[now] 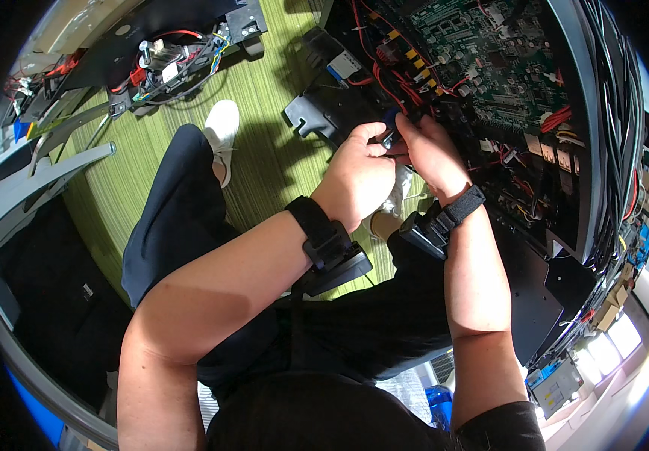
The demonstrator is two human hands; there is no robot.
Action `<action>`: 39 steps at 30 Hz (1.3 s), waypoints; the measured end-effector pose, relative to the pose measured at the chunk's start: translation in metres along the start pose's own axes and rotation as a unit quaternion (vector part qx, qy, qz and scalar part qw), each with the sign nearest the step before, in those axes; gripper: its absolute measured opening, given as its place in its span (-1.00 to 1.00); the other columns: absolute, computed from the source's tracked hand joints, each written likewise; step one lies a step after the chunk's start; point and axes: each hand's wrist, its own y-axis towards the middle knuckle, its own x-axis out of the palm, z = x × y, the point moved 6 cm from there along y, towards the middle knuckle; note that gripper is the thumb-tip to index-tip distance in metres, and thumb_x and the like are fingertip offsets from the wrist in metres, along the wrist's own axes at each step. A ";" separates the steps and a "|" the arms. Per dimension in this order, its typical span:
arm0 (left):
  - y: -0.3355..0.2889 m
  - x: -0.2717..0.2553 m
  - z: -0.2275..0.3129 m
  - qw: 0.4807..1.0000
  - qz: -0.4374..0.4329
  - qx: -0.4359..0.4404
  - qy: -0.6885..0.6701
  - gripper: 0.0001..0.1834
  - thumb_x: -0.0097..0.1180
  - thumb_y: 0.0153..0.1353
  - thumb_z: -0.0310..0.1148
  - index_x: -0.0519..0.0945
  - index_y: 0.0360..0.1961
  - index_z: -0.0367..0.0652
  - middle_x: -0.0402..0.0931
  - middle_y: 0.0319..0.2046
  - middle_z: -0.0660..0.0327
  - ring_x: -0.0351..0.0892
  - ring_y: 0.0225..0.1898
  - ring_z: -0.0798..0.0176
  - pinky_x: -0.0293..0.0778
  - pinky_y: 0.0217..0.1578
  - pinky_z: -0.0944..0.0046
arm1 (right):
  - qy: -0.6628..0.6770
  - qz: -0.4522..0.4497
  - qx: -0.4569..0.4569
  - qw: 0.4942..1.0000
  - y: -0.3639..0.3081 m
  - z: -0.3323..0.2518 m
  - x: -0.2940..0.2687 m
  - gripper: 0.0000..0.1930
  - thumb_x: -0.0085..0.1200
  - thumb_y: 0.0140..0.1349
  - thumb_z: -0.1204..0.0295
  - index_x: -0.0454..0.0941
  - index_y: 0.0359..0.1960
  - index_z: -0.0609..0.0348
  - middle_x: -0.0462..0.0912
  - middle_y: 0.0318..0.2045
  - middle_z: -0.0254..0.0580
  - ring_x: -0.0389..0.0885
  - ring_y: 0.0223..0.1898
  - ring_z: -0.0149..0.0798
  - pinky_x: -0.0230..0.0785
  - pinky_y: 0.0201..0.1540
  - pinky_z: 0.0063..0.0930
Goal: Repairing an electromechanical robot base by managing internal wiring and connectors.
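My left hand (358, 174) and my right hand (437, 156) come together at the lower left edge of an opened black equipment housing (574, 150). Both have their fingers pinched around a small dark piece (390, 141), which the fingers mostly cover; its kind cannot be made out. Just beyond the fingertips run red wires (407, 89) with a row of yellow connectors (415, 60). Inside the housing a green circuit board (501, 56) faces me. A black notched bracket (317, 116) sticks out left of my left hand. Each wrist wears a black strap with a box-shaped device.
Thick black cables (609, 113) hang along the housing's right side. At the upper left stands another black unit with exposed wiring (181, 71). A grey chair-like frame (46, 177) is at the left. My white shoe (222, 129) rests on the green carpet (264, 173).
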 end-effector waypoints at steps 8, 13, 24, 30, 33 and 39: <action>-0.002 -0.006 -0.003 0.999 0.028 -0.010 0.028 -0.43 -0.07 0.13 -0.61 0.16 0.21 -0.25 0.31 0.05 0.00 0.41 0.00 0.22 0.37 -0.01 0.35 | 0.005 0.004 -0.006 1.000 -0.007 -0.009 0.003 -0.61 -0.07 0.28 0.20 0.38 -0.17 0.38 0.57 -0.40 -0.08 0.58 -0.42 -0.32 0.37 -0.35 -0.43; -0.006 -0.012 -0.006 0.998 0.026 -0.015 0.058 -0.46 -0.06 0.15 -0.58 0.18 0.19 -0.27 0.37 -0.02 0.08 0.41 -0.14 0.34 0.39 -0.12 0.40 | -0.137 -0.004 0.007 0.990 -0.004 0.001 0.005 -0.62 -0.07 0.28 0.20 0.40 -0.20 0.38 0.57 -0.41 -0.08 0.58 -0.41 -0.27 0.35 -0.33 -0.46; 0.005 -0.028 -0.013 0.993 0.031 0.032 0.107 -0.56 -0.15 0.16 -0.61 0.25 0.12 -0.29 0.44 -0.17 0.19 0.43 -0.28 0.41 0.41 -0.23 0.40 | -0.004 -0.097 -0.084 0.992 -0.036 -0.022 0.048 -0.69 -0.02 0.28 0.24 0.45 -0.47 0.27 0.52 -0.64 -0.33 0.45 -0.57 -0.51 0.30 -0.52 -0.51; -0.003 -0.025 -0.006 0.996 0.060 -0.007 0.073 -0.71 -0.20 0.19 -0.62 0.28 -0.03 -0.33 0.41 -0.22 0.17 0.45 -0.19 0.32 0.45 -0.10 0.30 | -0.352 0.096 -0.156 0.918 -0.056 -0.049 0.031 -0.67 -0.12 0.28 0.21 0.44 -0.48 0.24 0.53 -0.55 0.12 0.54 -0.41 0.11 0.36 -0.34 -0.07; -0.007 -0.023 -0.003 0.995 0.089 -0.008 0.042 -0.74 -0.14 0.18 -0.61 0.24 -0.08 -0.34 0.38 -0.22 0.13 0.46 -0.16 0.25 0.46 -0.07 0.23 | -0.484 0.215 -0.284 0.799 -0.058 -0.052 0.008 -0.86 0.10 0.07 0.35 0.46 -0.47 0.13 0.52 -0.43 -0.11 0.51 -0.29 -0.04 0.37 -0.27 -0.19; -0.009 -0.021 -0.001 0.998 0.070 -0.005 -0.003 -0.74 -0.09 0.16 -0.60 0.21 -0.13 -0.33 0.36 -0.23 0.10 0.47 -0.15 0.20 0.47 -0.06 0.21 | -0.641 0.183 -0.155 0.729 -0.044 -0.027 -0.008 -0.76 0.21 0.00 0.27 0.52 -0.44 0.17 0.57 -0.46 -0.09 0.57 -0.37 -0.05 0.36 -0.27 -0.24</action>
